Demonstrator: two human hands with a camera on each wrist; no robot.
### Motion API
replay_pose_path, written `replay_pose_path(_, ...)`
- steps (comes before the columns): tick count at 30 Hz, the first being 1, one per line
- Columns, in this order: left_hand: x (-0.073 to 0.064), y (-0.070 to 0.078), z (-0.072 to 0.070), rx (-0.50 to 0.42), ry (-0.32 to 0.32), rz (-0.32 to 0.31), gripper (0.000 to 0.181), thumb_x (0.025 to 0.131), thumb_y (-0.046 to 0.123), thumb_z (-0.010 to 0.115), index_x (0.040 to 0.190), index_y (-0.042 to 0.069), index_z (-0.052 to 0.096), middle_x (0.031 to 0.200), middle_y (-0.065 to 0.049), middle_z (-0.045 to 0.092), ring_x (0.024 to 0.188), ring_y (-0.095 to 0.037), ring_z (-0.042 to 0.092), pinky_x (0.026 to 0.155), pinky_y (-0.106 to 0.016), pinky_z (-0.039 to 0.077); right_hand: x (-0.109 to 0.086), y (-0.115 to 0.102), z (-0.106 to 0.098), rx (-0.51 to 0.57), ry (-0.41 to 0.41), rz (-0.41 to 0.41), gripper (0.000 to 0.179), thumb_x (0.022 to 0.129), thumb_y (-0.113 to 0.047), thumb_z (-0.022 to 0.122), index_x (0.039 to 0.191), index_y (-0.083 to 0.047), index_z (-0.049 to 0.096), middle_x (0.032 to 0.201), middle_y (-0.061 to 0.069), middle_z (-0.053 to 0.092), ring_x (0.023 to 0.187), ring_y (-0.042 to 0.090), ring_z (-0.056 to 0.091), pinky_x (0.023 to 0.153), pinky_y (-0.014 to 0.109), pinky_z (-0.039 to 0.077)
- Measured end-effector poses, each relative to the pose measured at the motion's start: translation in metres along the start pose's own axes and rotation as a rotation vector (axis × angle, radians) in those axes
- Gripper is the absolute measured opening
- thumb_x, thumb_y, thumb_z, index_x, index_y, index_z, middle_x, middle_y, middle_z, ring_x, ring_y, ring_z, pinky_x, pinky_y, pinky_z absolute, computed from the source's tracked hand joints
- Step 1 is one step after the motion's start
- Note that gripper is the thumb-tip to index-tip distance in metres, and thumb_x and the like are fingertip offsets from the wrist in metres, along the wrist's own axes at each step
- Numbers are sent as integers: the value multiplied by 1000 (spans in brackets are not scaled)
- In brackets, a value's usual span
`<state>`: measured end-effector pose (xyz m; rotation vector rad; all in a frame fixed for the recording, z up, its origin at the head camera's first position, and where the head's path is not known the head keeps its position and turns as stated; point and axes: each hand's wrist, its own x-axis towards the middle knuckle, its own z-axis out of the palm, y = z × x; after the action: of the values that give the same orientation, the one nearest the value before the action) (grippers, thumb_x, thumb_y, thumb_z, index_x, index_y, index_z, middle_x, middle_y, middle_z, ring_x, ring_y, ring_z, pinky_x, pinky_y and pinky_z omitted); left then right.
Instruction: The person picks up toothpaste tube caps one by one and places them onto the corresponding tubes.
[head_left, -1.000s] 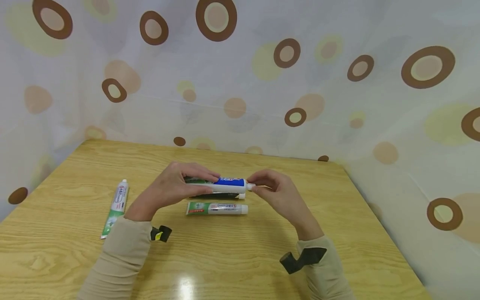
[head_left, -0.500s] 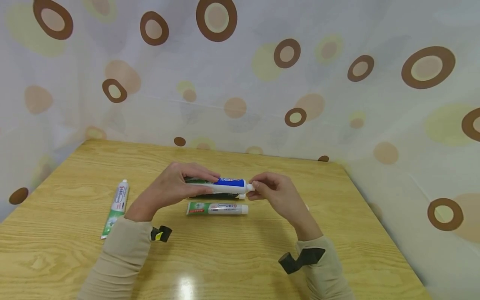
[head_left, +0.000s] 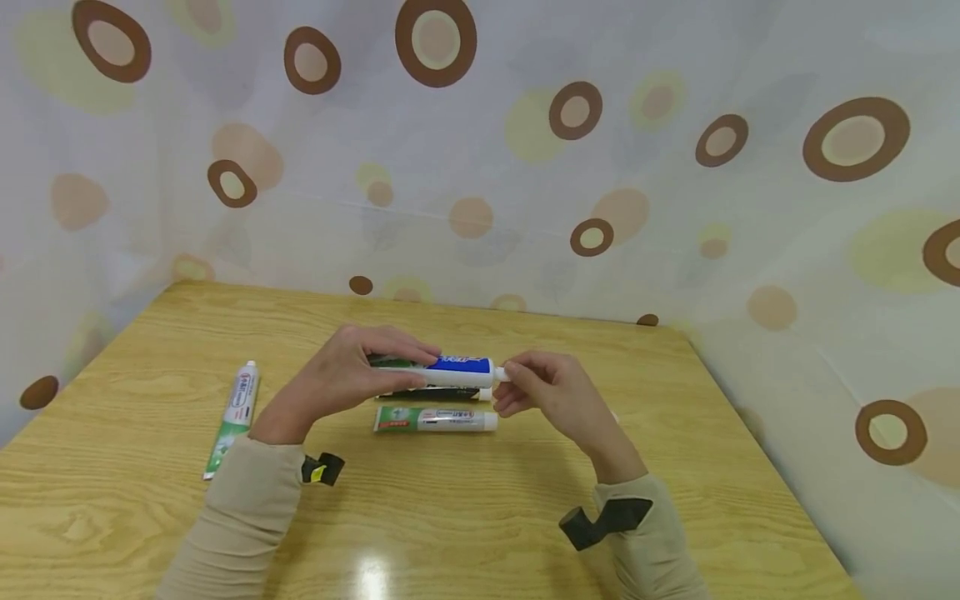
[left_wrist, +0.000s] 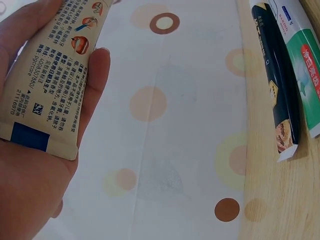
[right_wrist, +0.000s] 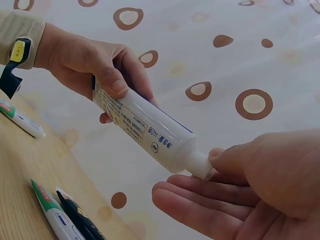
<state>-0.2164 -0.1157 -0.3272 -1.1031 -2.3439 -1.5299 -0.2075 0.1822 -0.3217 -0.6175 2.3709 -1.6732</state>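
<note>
In the head view a blue and white toothpaste tube [head_left: 461, 371] lies level above the table, its white cap [right_wrist: 199, 166] pointing right. My left hand [head_left: 352, 371] grips the tube's body from the flat end, thumb on the near side and fingers on the far side. At the other end my right hand [head_left: 555, 387] pinches the cap between thumb and fingers. The right wrist view shows the cap still against the tube's shoulder. Printed text covers the tube's back [left_wrist: 55, 75] in the left wrist view.
Below the held tube lie a black toothpaste tube [head_left: 435, 393] and a green and white one [head_left: 435, 419], side by side. Another green and white tube [head_left: 231, 419] rests at the left. A patterned sheet [head_left: 480, 167] rises behind the wooden table [head_left: 450, 517].
My right thumb has rolled up over the cap and the other fingers have shifted down and toward me. The left hand and the tube have stayed put.
</note>
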Motion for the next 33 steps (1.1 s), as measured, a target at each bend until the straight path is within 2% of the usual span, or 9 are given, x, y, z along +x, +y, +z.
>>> replay_pose_path(6,0,0,0,1,-5,8,25,84,17,80,109,20,79,116,2,74,105,-12,68,79,-28,57,-1,-1,0,-108,69,-64,21,97,-15,64,117,-8,67,116,11,69,106,23,70,89,31,57)
replay_pose_path(9,0,-1,1,2,-8,6,25,83,17,80,109,20,79,116,2,74,105,-12,68,80,-28,57,-2,-3,0,-132,93,-98,21,94,-12,68,115,-9,68,116,10,69,109,22,69,90,30,56)
replay_pose_path(13,-1,-1,1,5,-9,-7,26,84,18,80,109,21,79,116,2,74,105,-12,68,80,-28,57,-3,-3,0,-68,76,-101,16,97,-10,63,112,-6,68,113,14,67,103,25,71,88,32,57)
replay_pose_path(19,0,0,1,12,-11,8,25,84,17,80,109,20,79,115,2,74,105,-11,68,80,-28,57,-2,-3,0,23,61,-40,21,101,-12,58,114,2,66,111,21,67,93,23,74,85,36,58)
replay_pose_path(22,0,0,1,6,-12,-1,25,84,18,80,109,21,79,116,2,74,106,-11,68,80,-28,57,-2,-3,0,-23,71,-39,21,99,-14,61,115,-2,67,112,17,68,96,22,73,86,34,58)
replay_pose_path(27,0,-1,1,6,-12,-4,26,84,18,80,109,20,78,116,2,74,105,-12,68,80,-28,57,-2,-2,0,-132,93,-86,24,94,-15,69,117,-9,68,117,9,69,109,21,68,89,28,56)
replay_pose_path(29,0,-1,1,7,-11,-2,26,84,18,80,110,20,78,116,1,74,105,-12,68,79,-28,57,-2,-2,1,-132,97,-97,23,94,-13,69,116,-8,68,117,9,68,110,21,67,90,28,56)
replay_pose_path(33,0,-1,1,3,-5,-4,25,84,18,80,109,20,79,117,2,74,105,-12,68,79,-28,57,-1,-1,1,-95,92,-93,18,96,-12,66,113,-8,68,113,11,69,102,23,71,88,30,57)
